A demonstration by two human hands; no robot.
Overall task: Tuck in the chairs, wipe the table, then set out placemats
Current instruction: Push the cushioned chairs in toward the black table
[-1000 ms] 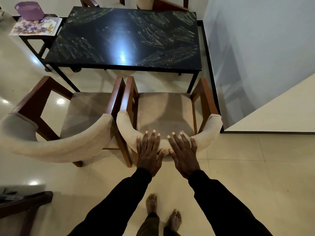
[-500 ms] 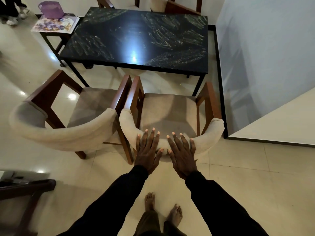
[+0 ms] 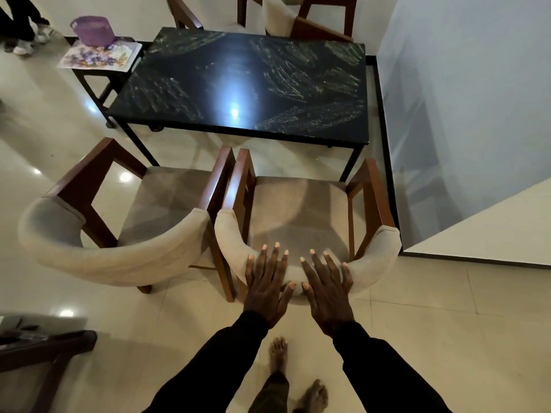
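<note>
A black glossy table (image 3: pixel 247 84) with smeared streaks stands ahead. Two wooden armchairs with beige curved backs stand pulled out in front of it: the right chair (image 3: pixel 298 210) and the left chair (image 3: pixel 119 234), side by side and nearly touching. My left hand (image 3: pixel 267 284) and my right hand (image 3: pixel 326 287) lie flat with straight fingers on the right chair's padded backrest, side by side at its middle. A floral placemat (image 3: pixel 98 56) lies on a small side table at the far left, under a purple basket (image 3: pixel 92 29).
A white wall (image 3: pixel 462 99) and a black skirting run close along the table's and chair's right. Two more chairs (image 3: pixel 286 19) stand behind the table. Another person's legs (image 3: pixel 21 28) are at the far left. Dark furniture (image 3: pixel 38 353) sits at the lower left. My bare feet are below.
The right chair has slid a little toward the table under my hands. The view has moved closer and tilted up, showing more of the far chairs.
</note>
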